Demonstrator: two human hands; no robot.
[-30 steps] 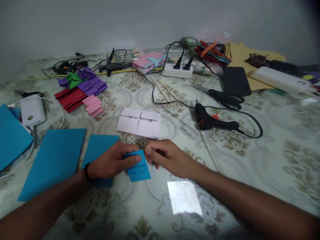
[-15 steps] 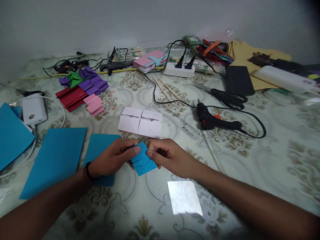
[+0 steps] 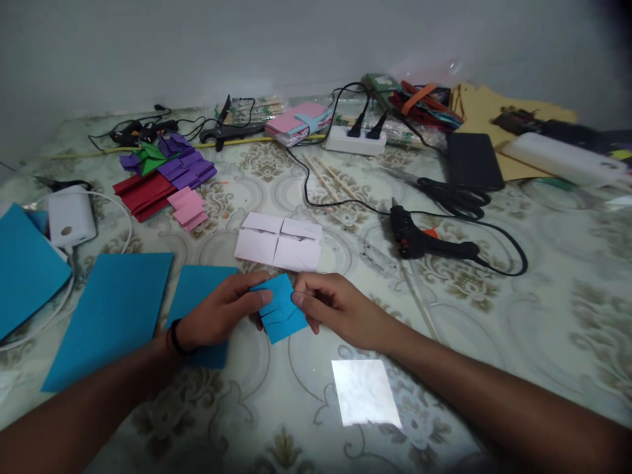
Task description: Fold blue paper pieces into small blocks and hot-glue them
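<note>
A small piece of blue paper (image 3: 282,316) with several slits or creases across it is held just above the table between both hands. My left hand (image 3: 230,309) pinches its left side, thumb on top and fingers underneath. At its right edge my right hand (image 3: 336,306) grips with thumb and bent fingers. Right behind the hands lies a folded white paper (image 3: 279,240) with a cross of seams. A smaller blue sheet (image 3: 197,286) is partly covered by my left hand, beside a large blue sheet (image 3: 111,316).
A hot glue gun (image 3: 429,243) and black scissors (image 3: 444,191) lie to the right. Folded red paper (image 3: 148,194) and purple paper (image 3: 187,168) sit at the left back. A power strip (image 3: 355,139) with cables stands behind. A bright square (image 3: 365,392) shows on the tablecloth in front.
The blue paper has been turned slightly in my fingers, and more of its upper left part shows. Both hands stay at nearly the same spot.
</note>
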